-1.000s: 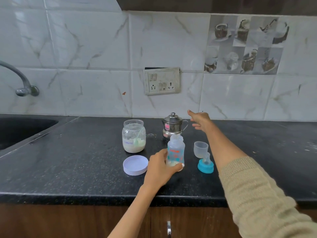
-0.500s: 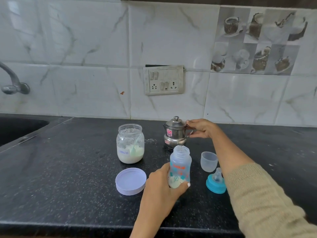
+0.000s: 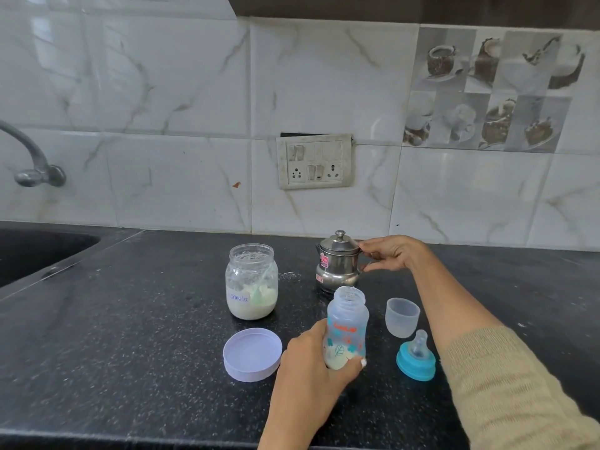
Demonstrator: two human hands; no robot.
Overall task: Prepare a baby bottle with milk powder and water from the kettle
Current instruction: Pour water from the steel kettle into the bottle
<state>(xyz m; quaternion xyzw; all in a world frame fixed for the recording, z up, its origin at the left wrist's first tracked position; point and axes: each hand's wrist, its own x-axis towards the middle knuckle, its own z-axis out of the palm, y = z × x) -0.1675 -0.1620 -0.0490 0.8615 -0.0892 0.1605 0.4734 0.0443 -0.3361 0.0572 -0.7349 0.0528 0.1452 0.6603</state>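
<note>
Black countertop [image 3: 130, 319] fills the lower frame. At centre, the baby bottle [image 3: 347, 326] is gripped by the left hand [image 3: 311, 362], the kettle [image 3: 337, 261] handle by the right hand [image 3: 389, 254]. Water should be poured slowly, with the bottle kept upright.

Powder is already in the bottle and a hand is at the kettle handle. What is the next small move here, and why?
Probably lift the kettle and tip it over the bottle. The right hand grips the kettle's handle, the left hand holds the bottle upright, its mouth open, with powder but no water visible inside. The teat lies aside on the counter.
</note>
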